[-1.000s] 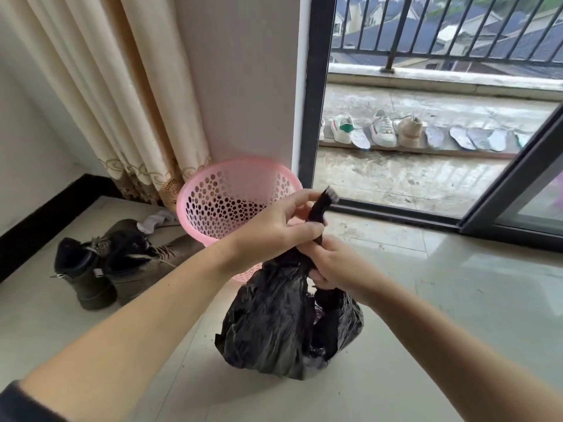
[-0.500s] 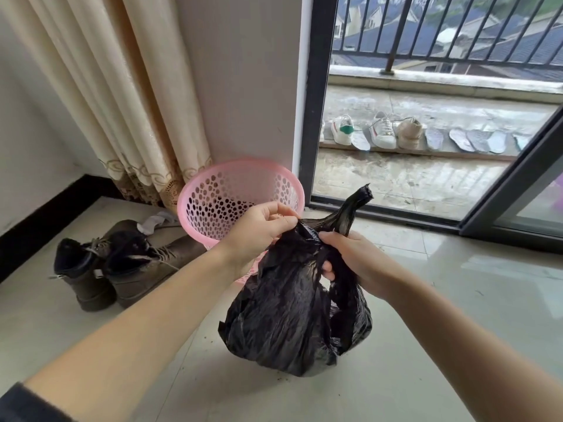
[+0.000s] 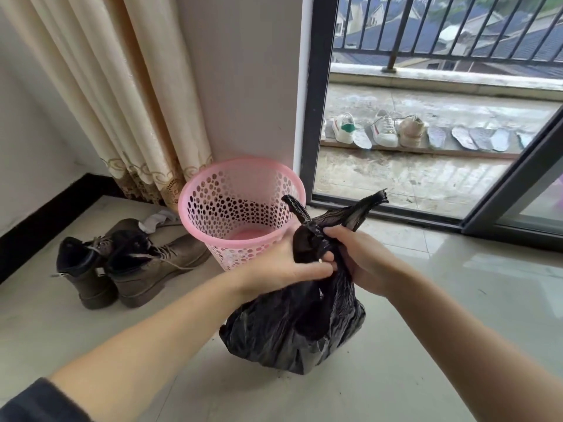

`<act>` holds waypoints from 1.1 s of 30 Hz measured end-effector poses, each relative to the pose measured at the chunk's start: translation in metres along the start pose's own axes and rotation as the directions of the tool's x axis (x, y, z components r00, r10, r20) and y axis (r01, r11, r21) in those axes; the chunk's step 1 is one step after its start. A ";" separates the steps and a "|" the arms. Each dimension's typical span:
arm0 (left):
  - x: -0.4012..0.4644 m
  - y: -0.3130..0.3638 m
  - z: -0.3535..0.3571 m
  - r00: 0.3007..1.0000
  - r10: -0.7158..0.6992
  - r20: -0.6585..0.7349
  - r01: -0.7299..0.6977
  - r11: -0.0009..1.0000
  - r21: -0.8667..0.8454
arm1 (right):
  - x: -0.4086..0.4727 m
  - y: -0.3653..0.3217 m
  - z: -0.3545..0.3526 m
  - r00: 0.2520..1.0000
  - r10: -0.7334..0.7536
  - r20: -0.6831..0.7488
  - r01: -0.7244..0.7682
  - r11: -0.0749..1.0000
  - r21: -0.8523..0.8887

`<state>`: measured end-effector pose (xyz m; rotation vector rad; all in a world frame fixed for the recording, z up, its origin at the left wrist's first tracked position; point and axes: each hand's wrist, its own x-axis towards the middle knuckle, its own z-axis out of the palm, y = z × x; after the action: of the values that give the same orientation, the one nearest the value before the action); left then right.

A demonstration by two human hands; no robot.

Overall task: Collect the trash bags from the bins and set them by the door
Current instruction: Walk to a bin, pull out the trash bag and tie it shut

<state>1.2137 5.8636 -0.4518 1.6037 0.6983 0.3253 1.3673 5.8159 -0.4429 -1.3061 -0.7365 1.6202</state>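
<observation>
Pale floor tiles beside the pink bin (image 3: 240, 208): a black trash bag (image 3: 292, 327) rests just in front of it, left hand (image 3: 286, 266) and right hand (image 3: 362, 263) each with a grip pinching its neck, apparently knotting it shut for carrying.

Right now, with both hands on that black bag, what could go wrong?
The trash bag is gripped only at its twisted neck by the left hand and right hand; the thin plastic might tear if yanked. Its two loose ends stick up, so the knot may not be tight yet and could slip. Specks already lie on the floor beside it, so more might spill.
</observation>
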 end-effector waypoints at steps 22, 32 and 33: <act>0.015 -0.037 -0.013 0.883 -0.438 0.170 0.419 0.569 -0.708 | 0.003 0.022 -0.009 0.910 -0.398 0.119 0.333 0.527 -0.782; 0.013 -0.093 -0.022 0.946 0.051 -0.320 0.224 0.612 0.759 | 0.013 0.048 -0.051 0.951 -0.287 -0.113 0.033 0.459 -0.888; 0.007 -0.102 -0.026 0.959 0.045 -0.281 0.228 0.465 0.855 | 0.010 0.054 -0.060 0.967 -0.245 -0.067 0.023 0.349 -0.937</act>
<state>1.1788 5.8906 -0.5478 2.5443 1.3079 0.0647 1.4094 5.7970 -0.5095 -2.0799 -1.7563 0.7963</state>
